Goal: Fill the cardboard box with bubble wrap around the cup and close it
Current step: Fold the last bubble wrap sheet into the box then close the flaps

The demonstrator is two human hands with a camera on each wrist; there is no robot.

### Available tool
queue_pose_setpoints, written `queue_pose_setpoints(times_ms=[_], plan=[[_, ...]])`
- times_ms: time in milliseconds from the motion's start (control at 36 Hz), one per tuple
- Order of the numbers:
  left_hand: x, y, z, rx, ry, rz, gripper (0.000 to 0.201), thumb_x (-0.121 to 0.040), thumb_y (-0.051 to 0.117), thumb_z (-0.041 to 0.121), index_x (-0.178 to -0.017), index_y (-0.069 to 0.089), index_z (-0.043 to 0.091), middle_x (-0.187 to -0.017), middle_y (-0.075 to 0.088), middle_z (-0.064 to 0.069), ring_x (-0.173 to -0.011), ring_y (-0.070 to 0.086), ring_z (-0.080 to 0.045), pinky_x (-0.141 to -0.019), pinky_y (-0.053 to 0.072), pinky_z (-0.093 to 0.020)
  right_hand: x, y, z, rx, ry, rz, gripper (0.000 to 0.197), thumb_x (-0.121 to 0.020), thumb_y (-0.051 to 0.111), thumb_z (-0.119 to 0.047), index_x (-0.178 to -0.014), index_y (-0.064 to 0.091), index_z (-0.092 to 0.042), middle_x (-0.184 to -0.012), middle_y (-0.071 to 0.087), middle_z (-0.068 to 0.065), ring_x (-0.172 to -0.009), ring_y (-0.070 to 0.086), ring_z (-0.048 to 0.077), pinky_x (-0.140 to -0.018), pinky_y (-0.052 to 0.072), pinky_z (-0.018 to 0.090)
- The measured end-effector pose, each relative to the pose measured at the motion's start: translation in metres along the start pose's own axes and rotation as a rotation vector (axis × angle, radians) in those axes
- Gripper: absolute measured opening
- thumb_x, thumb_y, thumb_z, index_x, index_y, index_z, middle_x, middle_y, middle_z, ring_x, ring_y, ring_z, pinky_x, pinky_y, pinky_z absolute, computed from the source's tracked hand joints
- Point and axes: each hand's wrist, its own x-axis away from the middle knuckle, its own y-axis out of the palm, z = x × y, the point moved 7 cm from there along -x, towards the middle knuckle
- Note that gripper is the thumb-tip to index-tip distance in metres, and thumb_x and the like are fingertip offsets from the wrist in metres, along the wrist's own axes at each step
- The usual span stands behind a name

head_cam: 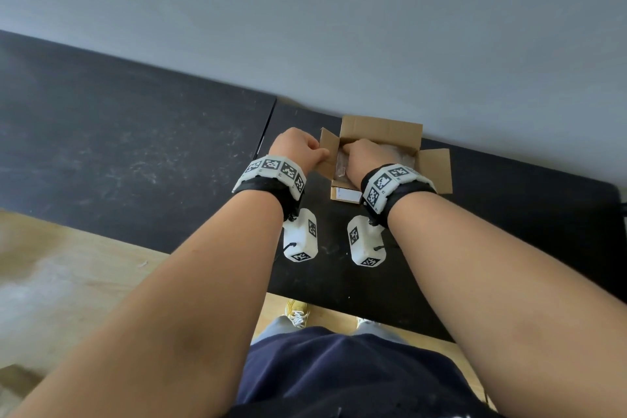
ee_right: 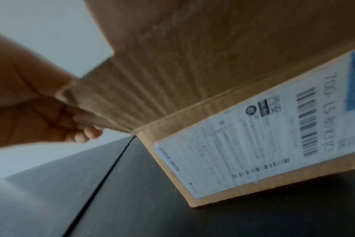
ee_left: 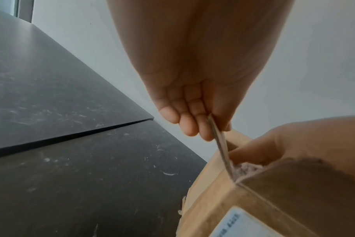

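1. The open brown cardboard box (head_cam: pixel 381 132) sits on the black desk (head_cam: pixel 135 153) by a grey wall (head_cam: pixel 339 27).
2. The left hand (head_cam: pixel 298 146) pinches the box's left flap (ee_left: pixel 218 139) between fingers (ee_left: pixel 189 126) and thumb.
3. The right hand (head_cam: pixel 364 156) reaches into clear bubble wrap (head_cam: pixel 341 164), hiding the cup; its fingers' state is unclear.
4. Only the right wrist view shows the white shipping label (ee_right: pixel 253 136) clearly.

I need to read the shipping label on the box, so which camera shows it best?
The right wrist view: the shipping label fills the box's near side, barcodes visible though blurred. The head view shows a small white patch beside the right hand. The left wrist view catches one corner.
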Motion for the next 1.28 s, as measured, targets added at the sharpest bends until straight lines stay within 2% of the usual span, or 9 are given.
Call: queue_pose_setpoints(times_ms=[83, 222, 389, 528, 667, 861, 972, 1167, 1278], plan=[[0.003, 0.001, 0.001, -0.02, -0.009, 0.042, 0.024, -0.086, 0.064, 0.029, -0.067, 0.056, 0.017, -0.058, 0.041, -0.003, -0.057, 0.037, -0.018, -0.053, 0.031, -0.026, 0.001, 0.002, 0.007, -0.098, -0.002, -0.008, 0.035, -0.096, 0.046, -0.021, -0.128, 0.059, -0.027, -0.119, 0.065, 0.002, -0.105, 0.062, 0.027, -0.076, 0.043, 0.03], [0.004, 0.006, 0.005, -0.056, -0.037, 0.084, 0.034, -0.087, 0.06, 0.029, -0.058, 0.046, 0.018, -0.054, 0.041, 0.0, -0.054, 0.038, -0.018, -0.046, 0.026, -0.024, 0.01, -0.001, 0.024, -0.319, 0.034, 0.063, 0.042, -0.093, 0.045, -0.017, -0.132, 0.059, -0.026, -0.131, 0.061, 0.003, -0.121, 0.056, 0.025, -0.101, 0.043, 0.033], [0.007, 0.005, 0.01, -0.083, -0.044, 0.105, 0.04, -0.088, 0.059, 0.028, -0.052, 0.044, 0.017, -0.051, 0.043, 0.003, -0.052, 0.042, -0.017, -0.046, 0.028, -0.024, 0.016, 0.001, 0.034, -0.461, 0.058, 0.178, 0.034, -0.084, 0.066, -0.028, -0.117, 0.068, -0.026, -0.12, 0.065, -0.003, -0.108, 0.061, 0.018, -0.086, 0.045, 0.027], [0.008, 0.005, 0.009, -0.089, -0.033, 0.106, 0.033, -0.086, 0.059, 0.026, -0.057, 0.047, 0.017, -0.056, 0.046, 0.0, -0.056, 0.042, -0.02, -0.047, 0.029, -0.023, 0.012, 0.009, 0.027, -0.355, 0.04, 0.184, 0.036, -0.079, 0.065, -0.028, -0.115, 0.065, -0.031, -0.112, 0.069, 0.0, -0.102, 0.063, 0.023, -0.089, 0.051, 0.039], [0.01, 0.006, 0.005, -0.096, -0.03, 0.104, 0.033, -0.085, 0.06, 0.028, -0.058, 0.044, 0.019, -0.061, 0.046, -0.003, -0.059, 0.04, -0.021, -0.05, 0.03, -0.025, 0.005, 0.011, 0.018, -0.183, 0.038, 0.239, 0.032, -0.081, 0.064, -0.041, -0.107, 0.055, -0.026, -0.109, 0.063, 0.003, -0.1, 0.061, 0.03, -0.087, 0.044, 0.039], [0.016, 0.006, 0.011, -0.108, -0.015, 0.101, 0.035, -0.082, 0.061, 0.024, -0.055, 0.038, 0.019, -0.056, 0.043, 0.001, -0.058, 0.04, -0.02, -0.047, 0.028, -0.023, 0.005, 0.01, 0.015, -0.143, 0.019, 0.227, 0.032, -0.083, 0.066, -0.032, -0.111, 0.054, -0.022, -0.117, 0.06, 0.006, -0.108, 0.057, 0.032, -0.09, 0.041, 0.038], [0.02, 0.012, 0.017, -0.113, -0.028, 0.079, 0.015, -0.077, 0.061, 0.022, -0.068, 0.051, 0.017, -0.064, 0.054, 0.001, -0.061, 0.048, -0.019, -0.05, 0.034, -0.023, 0.012, 0.004, 0.026, -0.334, 0.022, 0.229, 0.023, -0.086, 0.058, -0.02, -0.107, 0.067, -0.024, -0.115, 0.061, 0.007, -0.105, 0.059, 0.029, -0.091, 0.047, 0.037], [0.026, 0.026, 0.028, -0.118, -0.051, 0.082, 0.015, -0.079, 0.058, 0.028, -0.092, 0.055, 0.021, -0.083, 0.061, 0.003, -0.075, 0.058, -0.019, -0.06, 0.04, -0.025, 0.05, -0.012, 0.095, -0.433, 0.312, 0.551, 0.039, -0.084, 0.05, -0.006, -0.117, 0.064, -0.022, -0.122, 0.055, 0.009, -0.116, 0.049, 0.029, -0.093, 0.042, 0.039], [0.027, 0.03, 0.03, -0.092, -0.075, 0.116, 0.025, -0.081, 0.053, 0.02, -0.106, 0.053, 0.014, -0.093, 0.062, -0.004, -0.082, 0.06, -0.024, -0.063, 0.042, -0.028, 0.065, 0.001, 0.136, -0.421, 0.553, 0.465, 0.044, -0.086, 0.054, -0.015, -0.13, 0.051, -0.015, -0.127, 0.052, 0.014, -0.121, 0.046, 0.033, -0.096, 0.041, 0.043]])
